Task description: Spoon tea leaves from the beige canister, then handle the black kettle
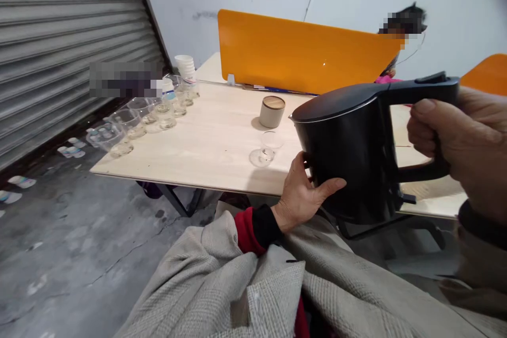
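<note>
A black electric kettle (pixel 344 153) with a closed lid is held up at the right, over the table's front edge. My right hand (pixel 455 132) wraps round its handle, thumb near the top. At the kettle's lower left side is my left hand (pixel 303 193), its thumb across the front and its fingers partly hidden behind the body. Left of the kettle, a clear plastic cup (pixel 270 145) stands on the table. Behind that cup sits a small beige canister (pixel 272 112) with a wooden lid.
Several clear cups (pixel 137 121) holding some pale liquid line the left end of the wooden table (pixel 214 137). A stack of white cups (pixel 185 67) stands behind them. An orange divider (pixel 301 53) runs along the back, with a person (pixel 407 21) beyond. White cups (pixel 21 181) lie on the floor.
</note>
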A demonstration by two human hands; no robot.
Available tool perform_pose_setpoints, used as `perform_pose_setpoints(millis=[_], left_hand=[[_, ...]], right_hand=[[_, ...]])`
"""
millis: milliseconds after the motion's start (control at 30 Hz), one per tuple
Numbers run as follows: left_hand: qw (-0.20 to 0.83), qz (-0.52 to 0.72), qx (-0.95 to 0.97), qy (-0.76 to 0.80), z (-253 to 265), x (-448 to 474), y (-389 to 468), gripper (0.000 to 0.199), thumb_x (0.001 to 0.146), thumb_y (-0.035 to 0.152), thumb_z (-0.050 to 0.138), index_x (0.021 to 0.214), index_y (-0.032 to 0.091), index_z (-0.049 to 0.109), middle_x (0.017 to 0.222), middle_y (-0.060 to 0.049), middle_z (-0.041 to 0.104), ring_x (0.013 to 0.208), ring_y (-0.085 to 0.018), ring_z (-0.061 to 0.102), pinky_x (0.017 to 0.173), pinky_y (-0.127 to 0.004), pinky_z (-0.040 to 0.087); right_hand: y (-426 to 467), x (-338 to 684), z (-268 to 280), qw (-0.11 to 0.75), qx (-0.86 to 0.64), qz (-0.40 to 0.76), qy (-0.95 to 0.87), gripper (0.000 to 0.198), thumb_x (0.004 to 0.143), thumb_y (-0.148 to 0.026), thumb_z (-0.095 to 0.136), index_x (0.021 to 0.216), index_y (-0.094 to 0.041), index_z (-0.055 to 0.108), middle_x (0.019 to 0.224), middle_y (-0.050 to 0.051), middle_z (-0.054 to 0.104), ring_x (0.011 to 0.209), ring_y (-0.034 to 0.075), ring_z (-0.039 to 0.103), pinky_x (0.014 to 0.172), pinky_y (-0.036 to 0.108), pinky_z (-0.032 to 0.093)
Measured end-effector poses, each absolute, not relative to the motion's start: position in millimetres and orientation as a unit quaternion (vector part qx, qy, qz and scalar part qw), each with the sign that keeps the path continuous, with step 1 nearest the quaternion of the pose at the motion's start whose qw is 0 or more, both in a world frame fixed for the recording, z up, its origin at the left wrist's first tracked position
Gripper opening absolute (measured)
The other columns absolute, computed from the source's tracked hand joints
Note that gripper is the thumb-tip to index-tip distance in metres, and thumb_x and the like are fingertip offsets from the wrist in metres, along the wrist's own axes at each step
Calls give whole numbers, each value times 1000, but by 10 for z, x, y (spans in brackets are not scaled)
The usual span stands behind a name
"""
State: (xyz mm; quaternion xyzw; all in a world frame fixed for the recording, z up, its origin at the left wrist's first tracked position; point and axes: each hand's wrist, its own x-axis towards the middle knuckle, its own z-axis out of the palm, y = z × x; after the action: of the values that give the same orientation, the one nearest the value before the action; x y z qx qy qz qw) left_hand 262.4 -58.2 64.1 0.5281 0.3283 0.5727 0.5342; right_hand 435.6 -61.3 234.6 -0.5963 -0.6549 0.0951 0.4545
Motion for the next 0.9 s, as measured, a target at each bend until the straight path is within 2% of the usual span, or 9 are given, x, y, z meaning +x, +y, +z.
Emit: perform_pose_setpoints(millis=[133,267,467,700,900], left_hand=[[606,585,452,293,671,2628,-610,83,72,63,95,129,21,53,132,-15,66,120,-31,69,97,-50,65],[617,594,427,291,655,2626,-607,84,69,64,96,126,21,52,133,-16,65,124,-32,66,98,-50,65],[610,604,419,296,627,2614,-616,81,72,61,95,128,19,52,135,-17,63,126,-32,65,101,-51,64],[603,601,421,313,591,2623,-623,77,75,57,94,128,19,53,134,-16,65,122,-32,67,104,-54,61],[623,605,403,289,621,2616,-636,73,77,57,93,125,20,54,136,-16,67,122,-31,69,104,-51,61]], right_hand=[[-560,4256,2433,427,-599,102,-670,27,96,-27,64,70,-22,55,61,-3,50,52,8,42,46,27,28],[-545,4051,2520,404,-624,122,-658,36,98,-21,61,64,-22,47,58,-4,45,50,8,37,48,28,26],[-503,3910,2588,356,-642,102,-671,46,100,-18,61,58,-21,44,52,-4,43,50,8,38,52,31,27],[-431,3873,2633,347,-668,148,-641,42,100,-20,62,61,-22,47,52,-4,44,47,8,36,47,30,24],[-392,3820,2660,303,-680,124,-656,46,102,-24,63,59,-21,47,52,-4,43,47,8,35,46,31,25]])
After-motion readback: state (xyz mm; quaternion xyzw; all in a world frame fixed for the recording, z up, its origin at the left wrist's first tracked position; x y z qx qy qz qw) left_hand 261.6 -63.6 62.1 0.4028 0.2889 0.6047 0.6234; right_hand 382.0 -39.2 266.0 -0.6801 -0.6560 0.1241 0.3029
